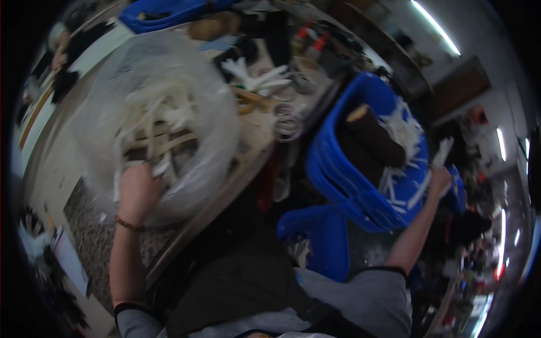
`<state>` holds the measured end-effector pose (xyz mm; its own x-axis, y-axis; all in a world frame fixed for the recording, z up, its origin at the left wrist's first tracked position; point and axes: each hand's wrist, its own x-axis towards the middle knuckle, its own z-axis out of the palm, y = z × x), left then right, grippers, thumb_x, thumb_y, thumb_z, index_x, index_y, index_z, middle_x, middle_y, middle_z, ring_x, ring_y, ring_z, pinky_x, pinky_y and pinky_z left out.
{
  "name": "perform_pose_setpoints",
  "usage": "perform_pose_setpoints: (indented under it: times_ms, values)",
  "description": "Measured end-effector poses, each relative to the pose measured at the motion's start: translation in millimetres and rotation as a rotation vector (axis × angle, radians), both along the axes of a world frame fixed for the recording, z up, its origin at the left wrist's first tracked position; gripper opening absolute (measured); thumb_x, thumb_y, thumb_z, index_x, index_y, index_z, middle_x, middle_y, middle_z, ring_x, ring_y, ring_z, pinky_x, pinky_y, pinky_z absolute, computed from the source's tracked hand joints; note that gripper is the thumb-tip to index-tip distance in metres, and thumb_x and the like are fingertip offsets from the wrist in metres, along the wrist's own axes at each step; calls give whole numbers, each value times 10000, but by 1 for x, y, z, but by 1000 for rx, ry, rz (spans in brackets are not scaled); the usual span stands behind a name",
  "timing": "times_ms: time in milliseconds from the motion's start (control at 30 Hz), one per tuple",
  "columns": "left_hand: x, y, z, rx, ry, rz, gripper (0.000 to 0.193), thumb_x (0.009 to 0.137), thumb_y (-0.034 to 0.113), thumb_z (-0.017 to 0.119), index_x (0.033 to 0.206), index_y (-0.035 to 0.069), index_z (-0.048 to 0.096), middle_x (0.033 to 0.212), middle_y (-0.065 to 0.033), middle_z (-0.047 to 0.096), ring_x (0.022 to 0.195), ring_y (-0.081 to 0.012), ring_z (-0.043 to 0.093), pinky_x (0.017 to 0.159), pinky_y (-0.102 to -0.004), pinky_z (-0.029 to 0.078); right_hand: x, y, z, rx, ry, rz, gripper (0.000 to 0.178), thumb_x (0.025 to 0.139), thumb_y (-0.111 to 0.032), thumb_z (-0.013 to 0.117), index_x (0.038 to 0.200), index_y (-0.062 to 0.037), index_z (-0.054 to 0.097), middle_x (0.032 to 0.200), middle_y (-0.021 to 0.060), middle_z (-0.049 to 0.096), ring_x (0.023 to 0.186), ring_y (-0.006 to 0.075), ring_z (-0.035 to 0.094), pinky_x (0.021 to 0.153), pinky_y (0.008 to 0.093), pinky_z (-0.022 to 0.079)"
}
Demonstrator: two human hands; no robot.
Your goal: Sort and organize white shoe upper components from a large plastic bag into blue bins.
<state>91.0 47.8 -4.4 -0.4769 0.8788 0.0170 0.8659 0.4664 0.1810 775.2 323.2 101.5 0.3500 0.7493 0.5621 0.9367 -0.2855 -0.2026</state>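
Note:
A large clear plastic bag point(217, 141) stands open on the table to the left, with cream and white strips point(160, 127) tangled inside it. At its near rim my left hand point(140, 191) is closed, with a white strip point(162, 167) showing at its fingers. Out to the right, my right hand point(439, 181) grips a small bundle of white strips point(444, 151) that sticks up from the fist. That hand is beside a stacked pair of blue plastic crates point(332, 186), which hold dark brown rolled pieces point(372, 141) and more loose white strips. Blur hides finer detail.
A smaller blue bin point(332, 242) sits below the crates. Farther up the table lie white strips point(256, 79), tape rolls point(287, 121), orange-handled scissors point(245, 104) and red-topped bottles point(318, 42). Another person's hand point(59, 61) appears at far left.

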Motion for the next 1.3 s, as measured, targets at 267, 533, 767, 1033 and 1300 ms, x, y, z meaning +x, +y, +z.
perform_pose_setpoints:
  times_ms: [267, 533, 767, 1033, 1300]
  values:
    - [-10, 36, -51, 9, -24, 54, 450, 737, 274, 713, 1021, -54, 593, 881, -268, 661, 854, -411, 650, 728, -484, 519, -36, -6, 3, -220, 90, -356, 462, 696, -383, 744, 1028, -63, 720, 1088, 186, 686, 1046, 370, 643, 896, 460, 507]
    - [-25, 19, 1, 361, -619, 47, 348, 793, 120, 602, 1093, -48, 548, 957, -235, 658, 906, -350, 641, 795, -413, 478, 103, 59, -143, -310, 129, 133, 688, 753, -481, 753, 1135, 79, 632, 1066, 293, 659, 1032, 402, 640, 875, 449, 485]
    - [-6, -30, 67, 784, -1143, -88, 231, 953, 135, 559, 1149, 21, 516, 915, -50, 648, 785, -100, 594, 732, -270, 485, -251, -51, 3, 4, 772, 949, 206, 868, -117, 695, 1026, 7, 649, 947, 70, 652, 888, 143, 618, 798, 272, 491]
    - [8, -16, 56, 837, -1468, -149, 252, 957, 190, 596, 1138, 15, 592, 972, -62, 665, 811, -100, 627, 717, -253, 502, -542, -145, -30, -771, 1304, 1714, 299, 822, -148, 764, 1020, 47, 652, 836, 71, 690, 759, 108, 645, 674, 231, 493]
    - [-3, -14, 34, 827, -1589, -110, 270, 973, 200, 557, 1163, 13, 600, 993, -74, 668, 814, -129, 657, 741, -270, 531, -582, -147, -55, -1036, 1544, 1731, 222, 864, -117, 717, 1006, 35, 640, 830, 73, 675, 715, 122, 645, 580, 249, 486]
